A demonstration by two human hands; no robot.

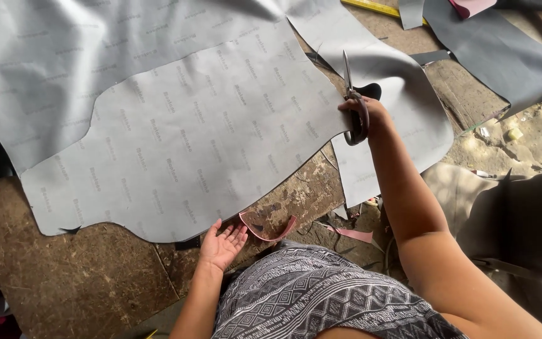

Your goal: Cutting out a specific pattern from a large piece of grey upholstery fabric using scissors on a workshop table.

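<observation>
Scissors (352, 97) are gripped in the right hand (366, 116), fingers closed through the handles and blades pointed toward the far side, at the right edge of a large grey sheet (183, 132) covered in a faint repeated print. Its near edge is met by the left hand (222, 246), seen palm up with fingers spread and nothing clasped. One curved pink strip (266, 231) is seen just right of that hand, and a second pink scrap (354, 234) lies further right. A second grey sheet (403, 107) is spread under and beyond the scissors, with a third, bigger one (51, 56) lying far left. A darker grey sheet (503, 56) is laid at far right, beside one yellow ruler (371, 7). All of it is borne by a worn, rough brown worktable (76, 282), scarred and stained. Sandy ground strewn with small bits of litter (522, 132) is visible at right.
</observation>
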